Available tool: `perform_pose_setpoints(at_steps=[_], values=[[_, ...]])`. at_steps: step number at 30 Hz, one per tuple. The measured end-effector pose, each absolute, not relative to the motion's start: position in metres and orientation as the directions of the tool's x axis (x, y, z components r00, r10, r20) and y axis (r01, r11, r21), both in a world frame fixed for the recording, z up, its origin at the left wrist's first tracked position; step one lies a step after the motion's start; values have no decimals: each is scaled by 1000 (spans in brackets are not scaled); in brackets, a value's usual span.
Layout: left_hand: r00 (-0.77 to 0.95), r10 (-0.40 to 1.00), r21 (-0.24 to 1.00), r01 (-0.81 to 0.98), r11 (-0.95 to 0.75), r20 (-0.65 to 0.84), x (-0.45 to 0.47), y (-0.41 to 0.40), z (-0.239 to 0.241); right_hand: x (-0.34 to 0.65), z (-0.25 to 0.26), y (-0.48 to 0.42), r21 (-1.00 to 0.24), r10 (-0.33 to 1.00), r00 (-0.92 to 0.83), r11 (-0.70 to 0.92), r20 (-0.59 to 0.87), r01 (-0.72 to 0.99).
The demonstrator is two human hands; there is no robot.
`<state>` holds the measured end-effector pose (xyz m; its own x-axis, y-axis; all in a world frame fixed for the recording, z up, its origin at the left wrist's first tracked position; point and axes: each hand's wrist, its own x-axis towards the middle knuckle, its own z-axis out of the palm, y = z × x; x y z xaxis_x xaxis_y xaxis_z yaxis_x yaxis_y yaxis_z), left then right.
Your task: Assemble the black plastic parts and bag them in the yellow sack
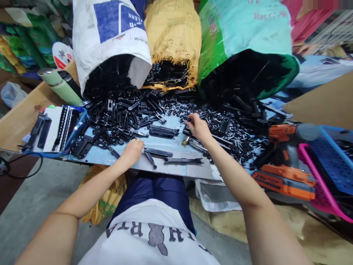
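My left hand [132, 151] is at the table's front edge, fingers pressed together at the pivot end of a black hinged arm [158, 152]. The arm's two legs spread apart, one pointing right and one toward my body. My right hand [199, 128] is pinched over the near edge of a heap of small silvery pins [180, 110]; whatever is between its fingertips is too small to make out. Between my hands lies a folded black arm assembly [163, 131]. Closer to me rests a long black bar with a forked end [184, 161].
Three sacks spill black parts at the back: white [110, 36], yellow [173, 33] and green [245, 29]. Loose black parts [121, 114] cover the left. An orange power drill [285, 176] and a blue basket [338, 158] stand right. A blue tray [74, 132] and green flask [62, 86] are left.
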<state>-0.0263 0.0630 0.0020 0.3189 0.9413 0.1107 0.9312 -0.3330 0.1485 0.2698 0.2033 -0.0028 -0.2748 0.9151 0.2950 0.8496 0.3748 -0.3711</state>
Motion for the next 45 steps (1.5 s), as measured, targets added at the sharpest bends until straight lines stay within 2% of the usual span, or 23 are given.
perform_pose_setpoints(at_steps=[4, 7, 12, 15, 20, 24, 27, 30, 32, 34, 40, 45], values=[[374, 925, 98, 920, -379, 66, -27, 64, 8, 256, -10, 159, -573, 895, -328, 446, 303, 688], [382, 920, 102, 915, -390, 88, -28, 66, 6, 246, -22, 130, -663, 902, -341, 426, 264, 615], [313, 939, 192, 922, -336, 140, -29, 72, 1, 235, -42, 105, -728, 917, -338, 380, 213, 571], [368, 919, 175, 904, -389, 140, -31, 72, -1, 234, -48, 100, -727, 920, -320, 377, 225, 574], [389, 904, 110, 905, -410, 177, -30, 63, -7, 236, -53, 95, -709, 919, -322, 383, 228, 592], [454, 869, 109, 871, -480, 199, -24, 60, -16, 236, -54, 90, -633, 901, -353, 429, 252, 644], [455, 859, 170, 851, -497, 234, -25, 65, -24, 236, -55, 88, -586, 877, -389, 478, 281, 654], [433, 857, 240, 832, -499, 281, -31, 73, -31, 235, -57, 87, -611, 885, -356, 465, 299, 641], [451, 841, 245, 816, -524, 297, -34, 74, -34, 234, -59, 86, -618, 899, -312, 437, 306, 653], [479, 823, 234, 800, -553, 306, -36, 73, -38, 233, -61, 84, -574, 893, -323, 450, 314, 684], [482, 806, 243, 783, -572, 344, -43, 70, -47, 236, -64, 73, -363, 759, -545, 650, 356, 668], [589, 741, 185, 729, -660, 322, -46, 75, -46, 247, -71, 70, -276, 742, -582, 667, 333, 692]])
